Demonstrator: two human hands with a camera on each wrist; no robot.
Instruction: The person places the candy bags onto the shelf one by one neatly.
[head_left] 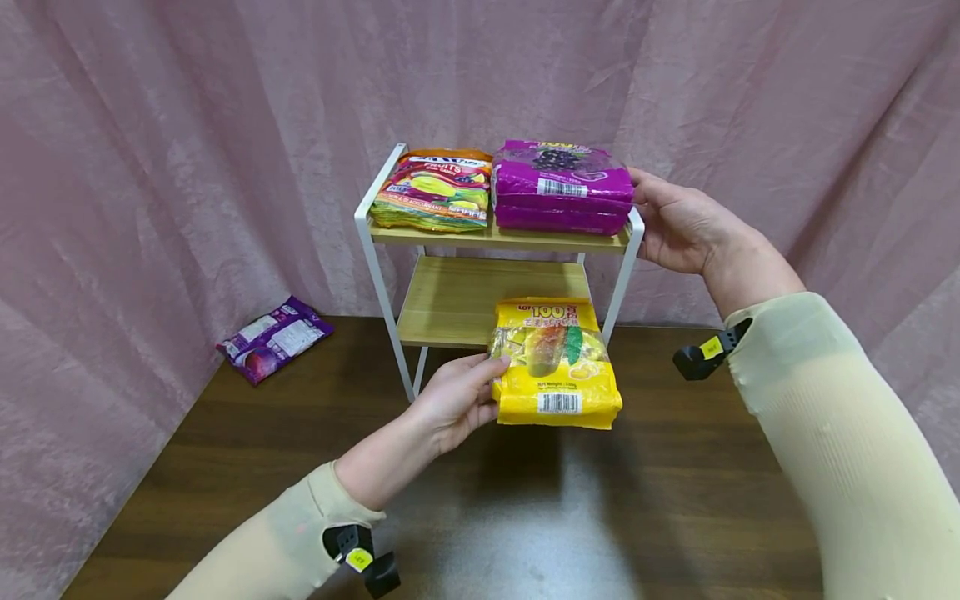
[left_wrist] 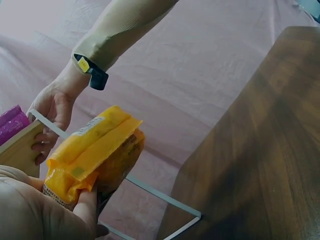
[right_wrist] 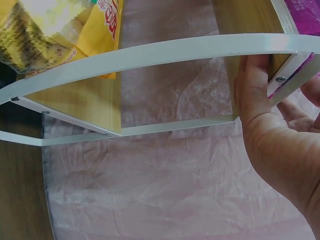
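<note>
My left hand (head_left: 461, 400) grips the left side of a yellow candy bag (head_left: 555, 367) with a mango picture. The bag is in front of the lower board (head_left: 450, 292) of a small two-tier shelf rack with a white frame (head_left: 620, 283). At the rack's upper right end, my right hand (head_left: 678, 221) holds the edge of the top board, as the right wrist view shows its digits (right_wrist: 257, 85) around the rail. Beside that hand, a purple candy bag (head_left: 562, 187) lies on the top board. Some right fingertips are hidden behind the rack.
A multicoloured fruit candy bag (head_left: 435, 192) lies on the top board's left half. On the dark wooden table (head_left: 300, 467), a flat purple packet (head_left: 275, 340) lies left of the rack. A pink curtain (head_left: 225, 150) hangs close behind.
</note>
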